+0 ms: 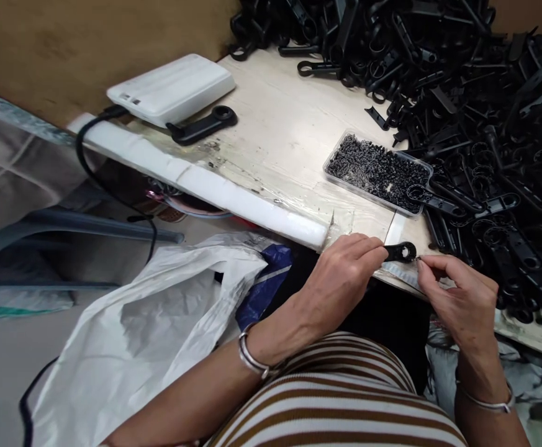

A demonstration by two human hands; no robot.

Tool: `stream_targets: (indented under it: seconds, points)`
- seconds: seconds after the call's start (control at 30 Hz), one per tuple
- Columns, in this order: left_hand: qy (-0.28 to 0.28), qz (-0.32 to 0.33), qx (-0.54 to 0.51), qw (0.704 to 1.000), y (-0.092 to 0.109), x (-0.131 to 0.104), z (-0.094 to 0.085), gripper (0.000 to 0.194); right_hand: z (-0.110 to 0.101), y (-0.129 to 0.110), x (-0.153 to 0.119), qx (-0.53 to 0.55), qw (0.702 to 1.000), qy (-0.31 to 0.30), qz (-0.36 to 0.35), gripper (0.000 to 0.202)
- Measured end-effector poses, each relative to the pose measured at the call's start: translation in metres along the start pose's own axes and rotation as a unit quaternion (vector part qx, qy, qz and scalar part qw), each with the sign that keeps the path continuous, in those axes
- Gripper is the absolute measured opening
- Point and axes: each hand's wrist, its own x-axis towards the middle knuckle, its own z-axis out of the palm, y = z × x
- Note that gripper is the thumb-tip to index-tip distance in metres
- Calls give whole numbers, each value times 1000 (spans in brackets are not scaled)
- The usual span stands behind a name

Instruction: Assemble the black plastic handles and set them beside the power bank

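My left hand [345,279] is closed round a black plastic handle part [401,251], whose ring end sticks out to the right at the table's front edge. Just right of that ring, my right hand [459,292] pinches something dark and tiny between thumb and forefinger; its kind is too small to make out. Behind both hands sits a clear plastic box [359,194] filled with small black and metallic pieces. One similar black handle part [205,126] lies apart at the left, beside a white device.
A large heap of black plastic parts [498,124] covers the table's back and right. The white device [172,87] has a black cable [82,139] hanging over the foam-padded edge [233,192]. An open white sack [159,316] stands below at the left.
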Motion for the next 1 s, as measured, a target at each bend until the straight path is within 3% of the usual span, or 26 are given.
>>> stream_targets:
  seconds: [0.33, 0.63, 0.87, 1.0]
  points:
    - [17, 3, -13, 1000, -1, -3, 3, 27, 6, 2, 2, -35, 997, -32, -53, 10]
    - [-14, -6, -16, 1000, 0, -2, -1, 26, 5, -2, 2, -91, 988, -82, -98, 10]
    - [-46, -11, -20, 999, 1, 0, -3, 28, 2, -13, 8, -152, 971, -151, -104, 22]
    - [-52, -9, -21, 998, 1, 1, -3, 28, -2, -18, 14, -163, 964, -201, -59, 20]
